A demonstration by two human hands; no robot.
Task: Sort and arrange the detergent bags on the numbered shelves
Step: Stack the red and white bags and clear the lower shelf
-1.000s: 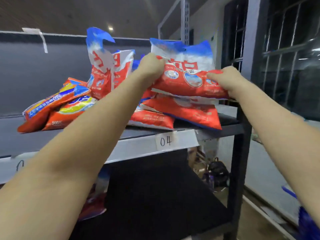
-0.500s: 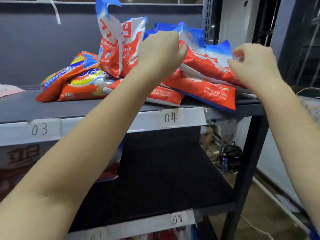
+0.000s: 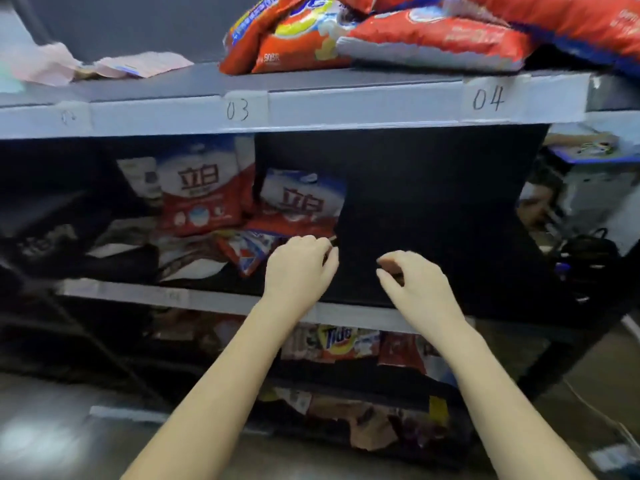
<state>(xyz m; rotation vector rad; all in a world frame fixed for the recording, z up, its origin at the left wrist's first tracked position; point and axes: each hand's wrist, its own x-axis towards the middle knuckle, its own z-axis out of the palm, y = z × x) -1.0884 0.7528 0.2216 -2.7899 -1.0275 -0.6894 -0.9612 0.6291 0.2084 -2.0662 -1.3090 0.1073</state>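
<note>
Hands are both empty, left hand [image 3: 300,268] and right hand [image 3: 412,285] loosely curled at the middle shelf [image 3: 214,299], so reaching for the leaning detergent bags [image 3: 304,206] could easily topple them, and that overhanging pile [image 3: 433,39] above 04 might slide off.

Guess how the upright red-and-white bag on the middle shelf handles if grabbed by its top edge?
The red-and-white bag is likely floppy: its soft film is creased and it leans instead of standing square. Probably bottom-heavy, since the lower part bulges. The glossy film may slip, so pinch firmly.
</note>
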